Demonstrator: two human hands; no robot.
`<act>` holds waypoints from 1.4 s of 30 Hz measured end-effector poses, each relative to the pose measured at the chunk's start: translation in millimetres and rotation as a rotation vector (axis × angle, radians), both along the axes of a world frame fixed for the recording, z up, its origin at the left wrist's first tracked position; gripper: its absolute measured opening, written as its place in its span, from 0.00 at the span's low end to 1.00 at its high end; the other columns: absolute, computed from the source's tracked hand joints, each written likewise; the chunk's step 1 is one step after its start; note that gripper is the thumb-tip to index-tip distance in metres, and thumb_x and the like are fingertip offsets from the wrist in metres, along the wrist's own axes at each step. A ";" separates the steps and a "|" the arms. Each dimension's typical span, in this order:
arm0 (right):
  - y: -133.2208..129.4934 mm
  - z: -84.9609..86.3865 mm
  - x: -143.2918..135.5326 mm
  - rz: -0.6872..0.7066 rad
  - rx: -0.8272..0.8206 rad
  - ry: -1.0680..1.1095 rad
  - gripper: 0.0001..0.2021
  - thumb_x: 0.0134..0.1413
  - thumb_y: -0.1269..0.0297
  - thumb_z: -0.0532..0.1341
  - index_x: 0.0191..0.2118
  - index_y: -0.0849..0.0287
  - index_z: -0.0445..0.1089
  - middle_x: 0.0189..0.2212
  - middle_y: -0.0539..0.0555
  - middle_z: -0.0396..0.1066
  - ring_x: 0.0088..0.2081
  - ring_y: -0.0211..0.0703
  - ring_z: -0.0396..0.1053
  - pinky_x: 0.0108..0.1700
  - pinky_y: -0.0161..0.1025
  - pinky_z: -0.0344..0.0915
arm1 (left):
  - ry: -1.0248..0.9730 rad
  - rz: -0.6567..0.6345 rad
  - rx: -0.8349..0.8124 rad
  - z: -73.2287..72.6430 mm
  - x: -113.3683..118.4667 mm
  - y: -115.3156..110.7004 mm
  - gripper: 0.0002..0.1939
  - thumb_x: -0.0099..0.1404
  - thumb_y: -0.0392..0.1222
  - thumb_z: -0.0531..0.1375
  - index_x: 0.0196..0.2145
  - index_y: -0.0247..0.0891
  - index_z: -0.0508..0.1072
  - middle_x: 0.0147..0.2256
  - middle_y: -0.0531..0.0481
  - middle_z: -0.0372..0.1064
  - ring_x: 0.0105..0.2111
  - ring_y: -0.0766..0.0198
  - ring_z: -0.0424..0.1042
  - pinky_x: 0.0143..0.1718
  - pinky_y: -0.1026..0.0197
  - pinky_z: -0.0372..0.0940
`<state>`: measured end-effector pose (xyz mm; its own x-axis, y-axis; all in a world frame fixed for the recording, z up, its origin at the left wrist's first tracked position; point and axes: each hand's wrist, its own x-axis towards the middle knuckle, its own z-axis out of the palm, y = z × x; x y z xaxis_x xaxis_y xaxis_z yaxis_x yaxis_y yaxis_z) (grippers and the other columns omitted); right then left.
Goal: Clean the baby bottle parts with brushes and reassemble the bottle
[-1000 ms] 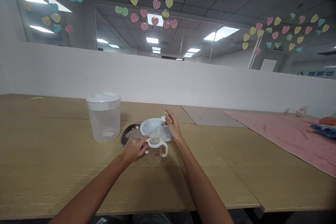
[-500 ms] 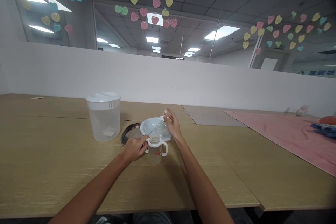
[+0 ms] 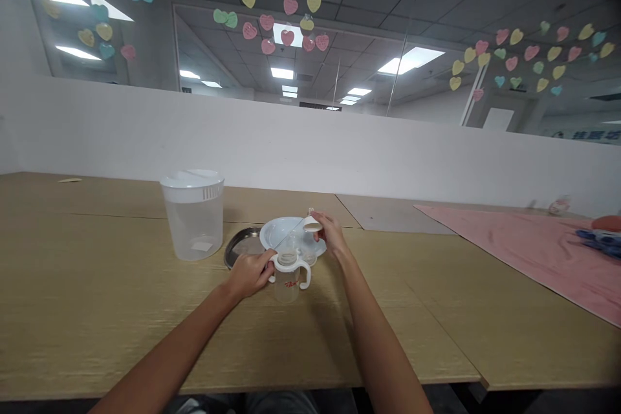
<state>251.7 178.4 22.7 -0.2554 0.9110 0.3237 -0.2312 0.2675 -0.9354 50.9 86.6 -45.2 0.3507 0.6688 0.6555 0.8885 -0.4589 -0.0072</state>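
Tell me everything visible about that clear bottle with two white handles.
The clear, cylindrical, plastic-looking bottle is upright, apparently on the tan wooden-looking table. A white collar around its neck carries two curved white handles; red lettering marks its front. Its round mouth is uncapped. The left hand grips one handle; the other is free.

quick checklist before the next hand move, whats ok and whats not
1. Left hand holding the clear cylindrical bottle with white handles: ok, fingers at the left-side handle.
2. Bottle upright: ok.
3. Bottle mouth uncovered: ok.
4. White round cap in the right hand: ok, held apart from the bottle.
5. Cap level: not ok, tilted, underside towards the camera.
6. White round bowl clear of the round silver metal tray: cannot tell, they overlap in view.
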 end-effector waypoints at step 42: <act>2.2 -27.3 -14.9 -0.251 0.415 -0.586 0.11 0.40 0.58 0.63 0.20 0.60 0.69 0.19 0.49 0.66 0.24 0.36 0.60 0.28 0.33 0.53 | -0.004 0.015 -0.021 1.4 1.4 -2.4 0.15 0.64 0.38 0.44 0.38 0.36 0.69 0.21 0.51 0.70 0.20 0.64 0.68 0.22 0.65 0.52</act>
<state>236.9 180.6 -4.6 -0.2921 0.7977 0.5276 0.3869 0.6031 -0.6975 52.4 84.2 -43.8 0.3383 0.6876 0.6425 0.8951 -0.4459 0.0059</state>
